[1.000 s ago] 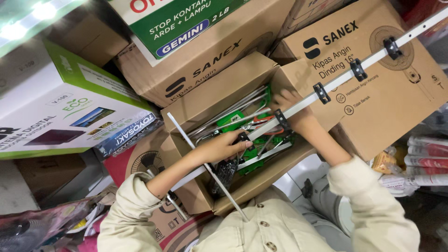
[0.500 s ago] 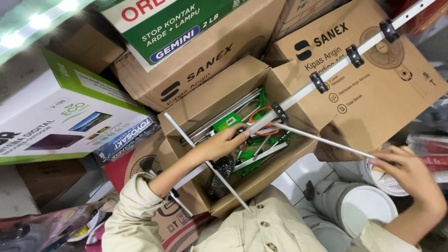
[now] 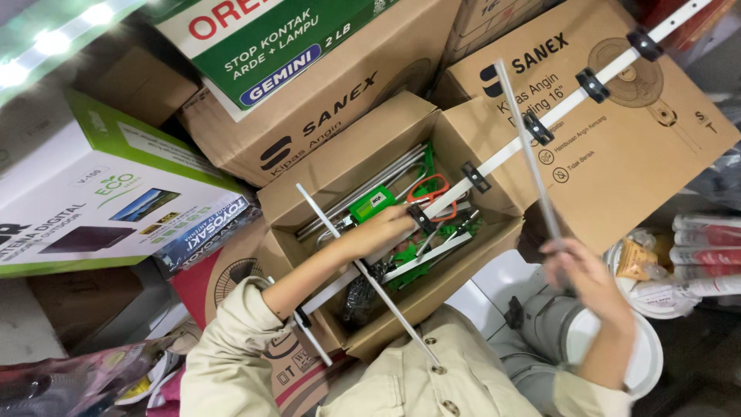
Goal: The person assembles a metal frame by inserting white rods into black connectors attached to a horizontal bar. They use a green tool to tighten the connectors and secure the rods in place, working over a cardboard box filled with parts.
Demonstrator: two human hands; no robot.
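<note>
My left hand (image 3: 380, 228) grips a long white antenna boom (image 3: 509, 151) with black clamps, which slants from an open cardboard box (image 3: 455, 127) up to the top right. A thin metal rod (image 3: 363, 270) crosses the boom just below that hand. My right hand (image 3: 580, 276) is out to the right of the box, closed on one end of a slim grey metal rod (image 3: 525, 139) that points up and slightly left. Inside the box lie green plastic parts (image 3: 370, 205), an orange loop (image 3: 429, 188) and several metal rods.
Stacked cardboard cartons (image 3: 617, 131) surround the open box. A white and green carton (image 3: 85, 193) lies at left, a green and white carton (image 3: 270, 38) on top. A white round tub (image 3: 641, 363) and packets (image 3: 706, 247) sit at the right.
My right hand left the box, pulled a thin rod out to the right, then swung it upright. My left hand stayed on the boom.
</note>
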